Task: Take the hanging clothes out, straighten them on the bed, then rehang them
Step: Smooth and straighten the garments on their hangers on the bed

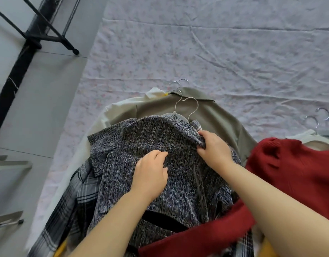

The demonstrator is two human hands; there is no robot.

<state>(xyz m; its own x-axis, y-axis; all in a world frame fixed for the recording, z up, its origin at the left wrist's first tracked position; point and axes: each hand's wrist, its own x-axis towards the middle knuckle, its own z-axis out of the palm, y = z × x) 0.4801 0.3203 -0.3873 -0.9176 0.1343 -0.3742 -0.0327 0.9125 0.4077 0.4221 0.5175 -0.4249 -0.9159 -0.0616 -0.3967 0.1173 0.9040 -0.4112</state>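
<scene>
Where the pile sits at the bed's near edge, the dark grey ribbed top (160, 145) lies uppermost, speckled, with fine vertical lines and a black band across its near end. Long axis runs near-to-far: hem toward the person, neck and hanger end pointing away across the bed, tilted slightly left.

Left hand (150, 173): palm down mid-chest on the top, fingers loosely bent, pressing the fabric, nothing gripped.
Right hand (213, 149): fingers and thumb pinch a bunched fold at the top's right shoulder.

Plaid shirt (76, 197) sticks out under the top on the left. Red knit sweater (299, 169) lies to the right, one sleeve crossing over the top's near end under the right forearm.

Past the hands: two wire hanger hooks (189, 106) at the top's neck, resting on an olive-grey collared jacket (215, 115); a white garment (119, 110) under that, left side. More hanger hooks (321, 115) beyond the sweater.

Further out: creased pale floral sheet (215, 43). Far left, black metal rack frame (48, 34) on grey floor tiles (39, 89).
</scene>
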